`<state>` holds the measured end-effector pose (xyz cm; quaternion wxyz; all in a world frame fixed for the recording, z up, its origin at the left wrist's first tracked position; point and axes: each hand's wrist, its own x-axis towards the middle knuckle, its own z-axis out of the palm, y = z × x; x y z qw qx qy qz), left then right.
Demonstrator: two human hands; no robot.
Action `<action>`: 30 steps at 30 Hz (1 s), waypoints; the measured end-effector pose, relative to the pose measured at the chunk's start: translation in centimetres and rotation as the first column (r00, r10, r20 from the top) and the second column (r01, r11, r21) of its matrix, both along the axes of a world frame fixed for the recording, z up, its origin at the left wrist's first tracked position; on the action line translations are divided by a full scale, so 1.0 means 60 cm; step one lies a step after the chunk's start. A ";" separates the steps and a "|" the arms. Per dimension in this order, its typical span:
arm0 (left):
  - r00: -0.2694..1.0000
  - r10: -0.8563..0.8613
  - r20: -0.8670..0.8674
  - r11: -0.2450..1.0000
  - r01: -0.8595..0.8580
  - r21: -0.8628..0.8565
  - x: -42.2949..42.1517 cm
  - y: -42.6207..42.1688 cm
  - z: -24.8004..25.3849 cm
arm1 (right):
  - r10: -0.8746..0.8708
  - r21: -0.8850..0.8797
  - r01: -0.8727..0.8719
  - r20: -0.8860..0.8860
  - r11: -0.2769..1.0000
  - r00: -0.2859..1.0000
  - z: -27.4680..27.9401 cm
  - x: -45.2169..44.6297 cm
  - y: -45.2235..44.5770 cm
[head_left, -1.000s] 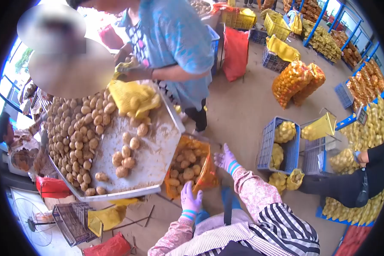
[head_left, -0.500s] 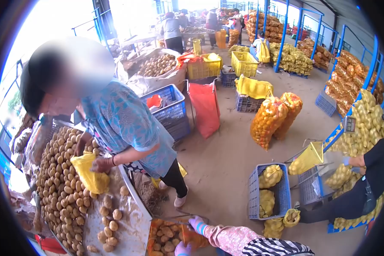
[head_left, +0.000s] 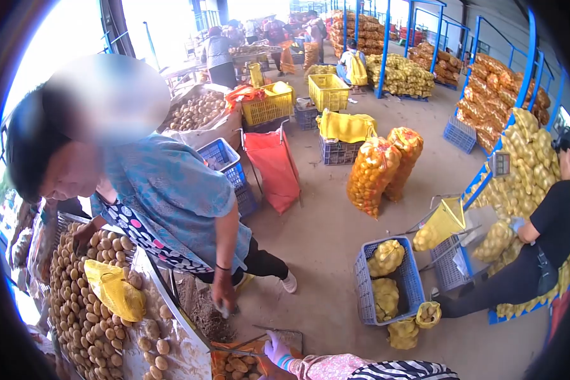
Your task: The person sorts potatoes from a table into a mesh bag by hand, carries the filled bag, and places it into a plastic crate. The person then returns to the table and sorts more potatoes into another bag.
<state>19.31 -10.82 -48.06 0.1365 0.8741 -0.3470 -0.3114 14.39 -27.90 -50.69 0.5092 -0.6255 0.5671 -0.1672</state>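
Note:
My right hand (head_left: pixel 276 350), in a purple glove with a striped cuff and pink sleeve, is at the bottom of the head view. Its fingers appear closed at the rim of an orange mesh bag (head_left: pixel 253 365), beside a thin metal frame (head_left: pixel 284 329). Potatoes (head_left: pixel 237 365) show inside the bag. My left hand is out of view. Left of the bag stands a metal sorting table (head_left: pixel 182 334) heaped with potatoes (head_left: pixel 76 310). A yellow mesh bag (head_left: pixel 116 291) lies on the heap.
A co-worker in a blue shirt (head_left: pixel 164 183) leans over the table, one hand among the potatoes, the other hanging down. A blue crate (head_left: pixel 363 297) holds filled mesh bags. Full orange bags (head_left: pixel 373 174) stand on the floor. Another person (head_left: pixel 554 218) handles sacks at right.
The co-worker has let go of the yellow mesh bag, which now lies on the potatoes, and straightened somewhat. My right hand shifted left and down in view; my left hand left the frame.

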 end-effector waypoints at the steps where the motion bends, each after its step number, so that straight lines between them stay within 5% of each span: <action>1: 1.000 0.008 -0.015 1.000 -0.008 0.013 0.001 0.000 0.004 | -0.016 0.022 0.015 0.038 1.000 0.999 0.004 0.000 0.001; 6: 1.000 0.007 -0.030 1.000 -0.007 0.002 0.001 0.001 0.012 | -0.038 0.106 0.029 0.088 0.994 0.995 0.005 0.002 -0.011; 8: 1.000 0.008 -0.024 1.000 -0.009 -0.016 -0.003 -0.008 0.017 | -0.297 0.587 0.099 0.251 0.804 0.921 0.002 0.012 -0.034; 10: 0.999 -0.015 -0.033 1.000 0.014 -0.028 -0.006 -0.017 0.018 | -0.361 0.619 0.154 0.224 0.770 0.905 -0.021 0.023 -0.048; 12: 0.999 -0.030 -0.034 0.999 0.028 -0.042 -0.006 -0.025 0.017 | -0.589 0.952 0.171 0.013 0.254 0.808 -0.029 0.036 -0.070; 13: 0.999 -0.022 -0.037 0.998 0.020 -0.055 -0.008 -0.027 0.017 | -0.634 0.949 0.202 -0.001 0.244 0.773 -0.030 0.040 -0.069; 17: 0.999 0.008 -0.035 0.998 -0.010 -0.061 -0.009 -0.024 0.020 | -0.512 0.881 0.307 -0.089 0.359 0.855 -0.050 0.055 -0.066; 19: 0.999 0.002 -0.032 0.995 -0.005 -0.101 -0.007 -0.017 0.018 | -0.079 0.427 0.161 -0.204 0.890 0.976 -0.065 0.056 -0.057; 25: 0.998 -0.024 -0.054 0.993 0.017 -0.114 -0.002 -0.016 0.006 | -0.187 0.128 0.200 -0.107 0.971 0.976 -0.060 0.041 -0.029; 30: 0.999 0.054 -0.007 0.991 -0.054 -0.122 -0.009 -0.012 0.023 | -0.077 0.099 0.085 -0.083 0.991 0.994 -0.034 0.024 -0.025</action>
